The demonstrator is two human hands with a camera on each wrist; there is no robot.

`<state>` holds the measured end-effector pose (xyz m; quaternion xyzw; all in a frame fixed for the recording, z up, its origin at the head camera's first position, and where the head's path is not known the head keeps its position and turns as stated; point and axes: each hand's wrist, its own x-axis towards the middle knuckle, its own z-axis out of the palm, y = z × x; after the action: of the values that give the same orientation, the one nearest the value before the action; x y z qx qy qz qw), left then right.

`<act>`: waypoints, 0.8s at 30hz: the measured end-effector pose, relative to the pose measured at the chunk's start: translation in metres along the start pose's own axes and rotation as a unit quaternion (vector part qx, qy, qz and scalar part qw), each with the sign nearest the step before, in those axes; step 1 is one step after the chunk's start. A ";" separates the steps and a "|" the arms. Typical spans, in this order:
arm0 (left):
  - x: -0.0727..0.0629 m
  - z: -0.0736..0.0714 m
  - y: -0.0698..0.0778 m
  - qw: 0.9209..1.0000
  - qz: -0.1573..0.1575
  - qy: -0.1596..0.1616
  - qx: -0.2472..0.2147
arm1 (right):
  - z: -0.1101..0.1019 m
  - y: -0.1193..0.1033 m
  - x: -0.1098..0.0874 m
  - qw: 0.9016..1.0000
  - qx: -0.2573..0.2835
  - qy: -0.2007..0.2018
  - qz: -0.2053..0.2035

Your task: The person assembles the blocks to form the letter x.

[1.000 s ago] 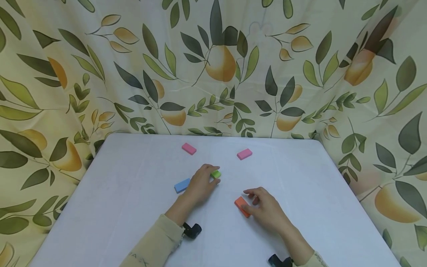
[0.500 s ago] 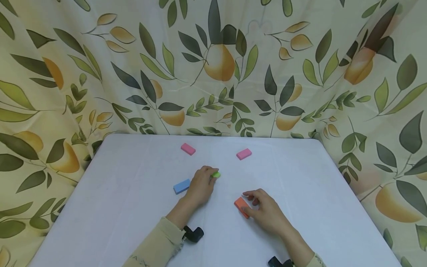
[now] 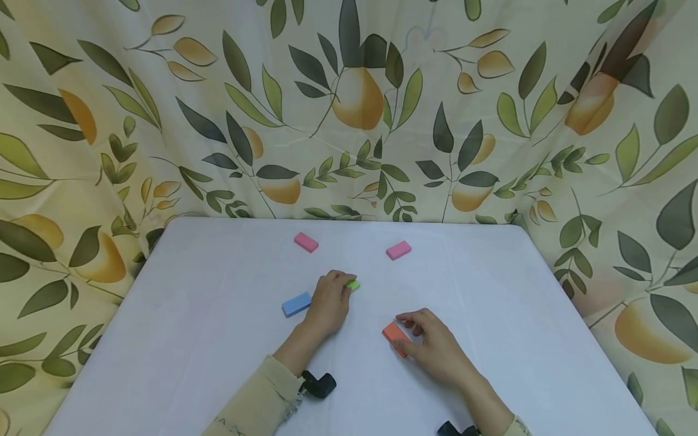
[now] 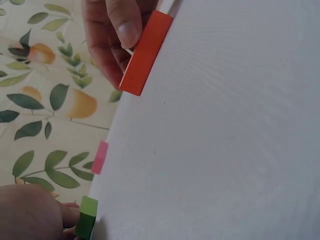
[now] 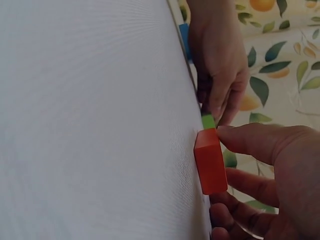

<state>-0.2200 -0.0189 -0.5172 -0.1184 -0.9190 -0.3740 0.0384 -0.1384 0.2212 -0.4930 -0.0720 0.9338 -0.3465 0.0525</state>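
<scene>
My left hand (image 3: 329, 304) pinches a small green block (image 3: 354, 284) near the middle of the white table; fingers hide part of it. In the left wrist view the green block (image 4: 86, 220) appears at the lower left, against the fingertips. Nearer and to the right, my right hand (image 3: 436, 345) holds an orange block (image 3: 391, 333) at its right side, thumb against it and the other fingers bent. The right wrist view shows the orange block (image 5: 211, 167) close up beside the thumb and fingers. A blue block (image 3: 296, 304) lies just left of my left hand.
Two pink blocks lie farther back, a left one (image 3: 306, 242) and a right one (image 3: 398, 250). The white table (image 3: 218, 363) ends at a curtain (image 3: 360, 175) printed with fruit and leaves. Black wrist cameras, such as the left one (image 3: 320, 385), sit below both hands.
Over the last second my left fingers have closed in a little around the green block, covering more of it. My right hand and the orange block stay nearly still. The view shifts slightly.
</scene>
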 end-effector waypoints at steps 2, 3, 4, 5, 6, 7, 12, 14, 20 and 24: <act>0.000 0.001 -0.001 1.000 0.001 0.006 0.001 | 0.001 0.000 0.000 1.000 0.000 0.000 -0.002; 0.000 0.002 -0.001 1.000 0.002 0.009 0.002 | 0.001 0.001 0.000 1.000 0.001 -0.001 -0.002; 0.000 0.002 -0.002 1.000 0.001 0.012 0.003 | 0.001 0.001 0.000 1.000 0.001 -0.001 -0.003; 0.001 0.003 -0.002 1.000 0.000 0.014 0.003 | 0.002 0.001 0.000 1.000 0.002 0.000 -0.004; 0.001 0.003 -0.002 1.000 -0.001 0.016 0.003 | 0.002 0.001 0.000 1.000 0.003 0.000 -0.004; 0.001 0.004 -0.002 1.000 -0.002 0.017 0.002 | 0.002 0.002 -0.001 1.000 0.004 0.001 -0.004; 0.001 0.003 -0.001 1.000 -0.007 0.020 -0.012 | 0.002 0.003 -0.001 1.000 0.009 0.005 -0.003; 0.001 0.003 -0.001 1.000 -0.009 0.022 -0.021 | 0.003 0.004 -0.001 1.000 0.010 0.007 -0.005; 0.000 0.005 -0.002 0.999 -0.018 0.025 -0.036 | 0.003 0.006 0.000 1.000 0.019 0.010 -0.007; -0.001 0.005 -0.003 0.998 -0.020 0.025 -0.045 | 0.004 0.008 0.000 1.000 0.027 0.011 -0.005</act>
<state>-0.2198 -0.0173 -0.5230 -0.0920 -0.9022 -0.4186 0.0483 -0.1383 0.2248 -0.5013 -0.0714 0.9243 -0.3726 0.0419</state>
